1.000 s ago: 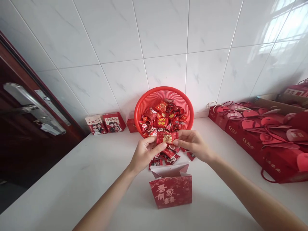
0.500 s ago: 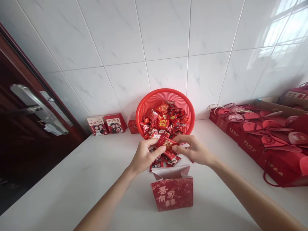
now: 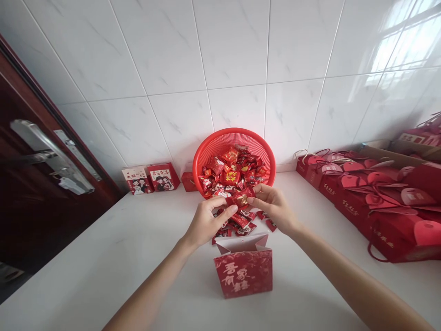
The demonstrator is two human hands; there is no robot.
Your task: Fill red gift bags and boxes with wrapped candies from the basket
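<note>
Between my two hands is a red wrapped candy (image 3: 242,199) with gold print. My left hand (image 3: 209,221) pinches its left end between thumb and fingers, and my right hand (image 3: 275,208) pinches the right end. Below the hands, a red paper gift box (image 3: 244,275) with pale writing stands upright on the table, its white-lined top open. Behind it lies a small pile of wrapped candies (image 3: 240,221), partly covered by the hands. A red plastic basket (image 3: 237,133) full of candies tilts toward me just beyond the hands.
Rows of closed red gift boxes (image 3: 365,204) with cord handles line the right side, near a cardboard carton (image 3: 386,154). Two small printed boxes (image 3: 138,180) stand by the tiled wall at the left. A dark red door (image 3: 37,184) with a metal handle borders the white table (image 3: 113,266).
The candy has turned and lies more level between my hands, with its gold print facing up. My right hand has shifted slightly left. The view has moved a little.
</note>
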